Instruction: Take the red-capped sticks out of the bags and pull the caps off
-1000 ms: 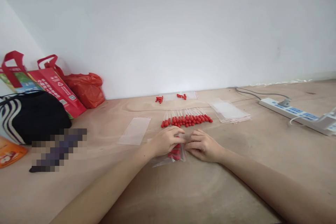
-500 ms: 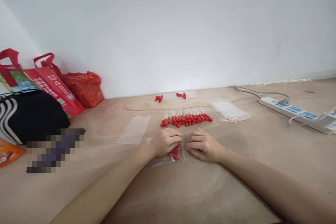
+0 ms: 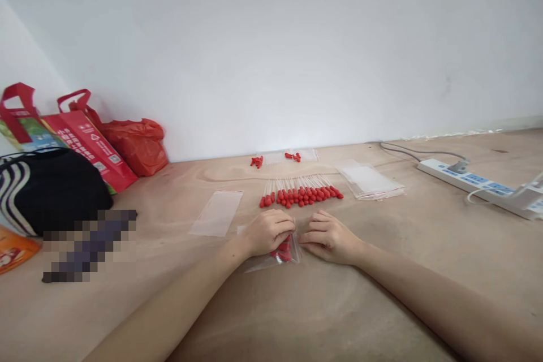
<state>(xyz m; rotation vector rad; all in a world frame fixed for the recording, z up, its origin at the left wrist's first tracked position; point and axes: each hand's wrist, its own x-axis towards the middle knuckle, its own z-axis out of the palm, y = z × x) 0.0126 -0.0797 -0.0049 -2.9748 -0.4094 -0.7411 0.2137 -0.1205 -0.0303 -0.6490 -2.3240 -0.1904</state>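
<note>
Near the middle of the pale wooden tabletop point(image 3: 322, 305), I have a clear, thin plastic bag point(image 3: 261, 264) lying flat, with glossy red bulb-shaped pieces point(image 3: 285, 254) bunched inside it. My left hand point(image 3: 269, 232) is over its upper part, fingers curled narrow and closed on the film. My right hand point(image 3: 331, 237) sits just beside the bag's right edge, fingers bent; I cannot tell whether its tips pinch any film.

Just beyond the hands, white sticks with rounded red heads point(image 3: 303, 195) lie side by side, heads toward me. To their left is a flat, translucent bag with a red-lined edge point(image 3: 218, 214); to their right, a loose stack of similar bags point(image 3: 373, 182).

I judge the filled bag light, its film limp and slippery, liable to crease or slide. I'd take it by the doubled film at its edge, between thumb and fingertip, and rest only light pressure on the red pieces, since I can't tell how firm they are.
</note>
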